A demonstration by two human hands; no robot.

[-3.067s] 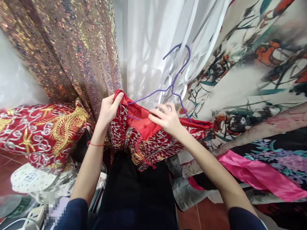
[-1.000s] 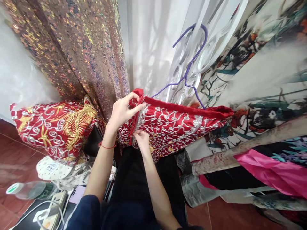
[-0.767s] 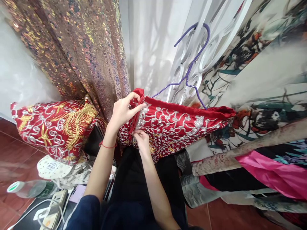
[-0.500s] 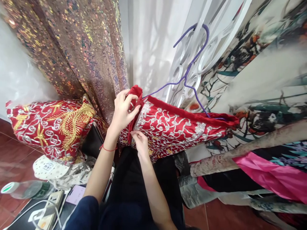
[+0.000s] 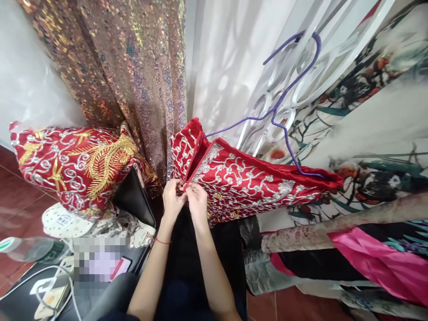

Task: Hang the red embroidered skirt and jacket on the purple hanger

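Just past the left hand (image 5: 172,201) and right hand (image 5: 198,203), head view: red embroidered garment (image 5: 242,176) on purple hanger (image 5: 317,44) | both pinching its front edge (image 5: 195,169), fingertips close together | imo slick edge could slip if either pinch loosens, silver stitching (image 5: 285,188) might snag if tugged

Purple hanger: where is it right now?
In the head view, the purple hanger is right of centre, its hook up by the white scrollwork and its lower arms reaching into the red embroidered garment.
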